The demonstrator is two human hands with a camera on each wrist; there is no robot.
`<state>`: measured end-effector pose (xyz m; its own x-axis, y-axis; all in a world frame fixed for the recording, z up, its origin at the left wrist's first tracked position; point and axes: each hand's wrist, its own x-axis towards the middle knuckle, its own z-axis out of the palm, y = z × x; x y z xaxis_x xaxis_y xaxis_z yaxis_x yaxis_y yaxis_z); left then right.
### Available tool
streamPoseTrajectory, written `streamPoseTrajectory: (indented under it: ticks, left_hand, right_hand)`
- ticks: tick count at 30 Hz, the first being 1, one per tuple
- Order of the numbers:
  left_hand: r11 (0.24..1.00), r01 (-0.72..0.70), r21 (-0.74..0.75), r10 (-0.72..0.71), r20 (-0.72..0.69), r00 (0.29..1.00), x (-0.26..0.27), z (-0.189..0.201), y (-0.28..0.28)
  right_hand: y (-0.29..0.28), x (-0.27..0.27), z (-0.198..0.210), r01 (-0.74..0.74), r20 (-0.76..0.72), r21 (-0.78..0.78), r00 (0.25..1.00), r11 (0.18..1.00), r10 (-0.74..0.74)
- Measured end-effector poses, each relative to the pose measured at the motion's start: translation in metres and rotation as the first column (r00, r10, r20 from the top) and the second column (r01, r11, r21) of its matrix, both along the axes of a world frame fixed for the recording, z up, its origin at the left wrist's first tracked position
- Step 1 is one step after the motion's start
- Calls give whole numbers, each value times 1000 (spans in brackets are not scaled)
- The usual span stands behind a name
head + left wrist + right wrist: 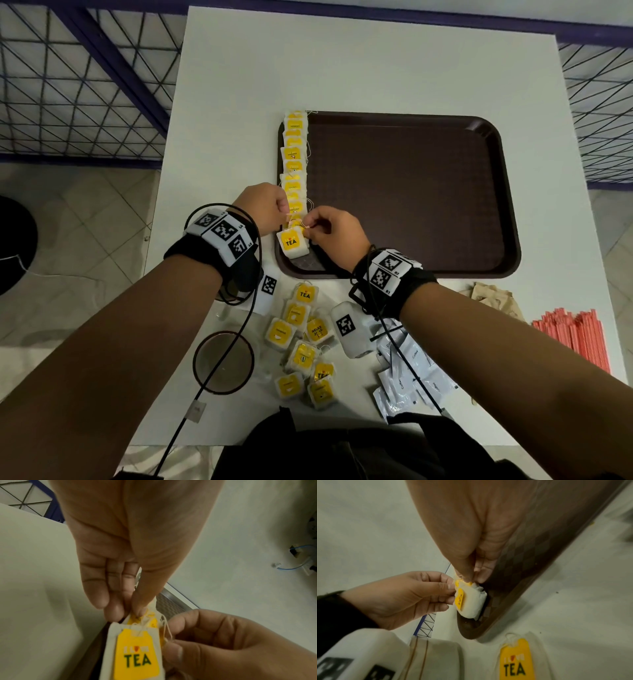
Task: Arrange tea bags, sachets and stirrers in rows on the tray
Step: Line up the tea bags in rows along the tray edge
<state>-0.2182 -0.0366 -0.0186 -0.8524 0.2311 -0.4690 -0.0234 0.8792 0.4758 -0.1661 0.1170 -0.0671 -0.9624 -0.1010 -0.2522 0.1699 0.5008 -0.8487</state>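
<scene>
You are finishing the tea-bag row down the tray's (pixel 404 192) left edge, and the bag (pixel 292 244) with the "TEA" tag is the one in hand, lying at the near left corner of the tray. To do this step well, I would free the tangled string before you let go: ease it off the neighbouring bag rather than tugging, since a pull looks likely to drag the row (pixel 294 161) crooked. Then set the bag flat, tag up, overlapping the one beyond it the way the others overlap, and square with the rim.

Left to right, then. Your left hand (pixel 265 205) is closed in a pinch: in the left wrist view the thumb and fingertips (pixel 139 609) grip the yellow tag and string just behind the "TEA" bag, holding that part of the row steady. Keep that hold light.

Your right hand (pixel 334 234) is also closed in a pinch, thumb and forefinger nipping the thin string at the bag's right side, just beside the left fingertips. Whether it also touches the paper of the bag I cannot tell.

Loose bags (pixel 303 346) wait on the table near you, sachets (pixel 407 373) to their right, and red stirrers (pixel 575 337) at the far right, none of those yet on the tray.
</scene>
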Motion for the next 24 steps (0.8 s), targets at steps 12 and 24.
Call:
streamPoseTrajectory:
  ticks: [12, 24]
  left_hand:
    - [1000, -25, -5, 25, 99, 995, 2, 8, -2]
    - [998, -46, -42, 47, 28, 998, 2, 0, -2]
  right_hand:
    - [1, 10, -4, 102, 47, -88, 994, 991, -98]
    - [3, 7, 3, 154, 52, -71, 987, 985, -151]
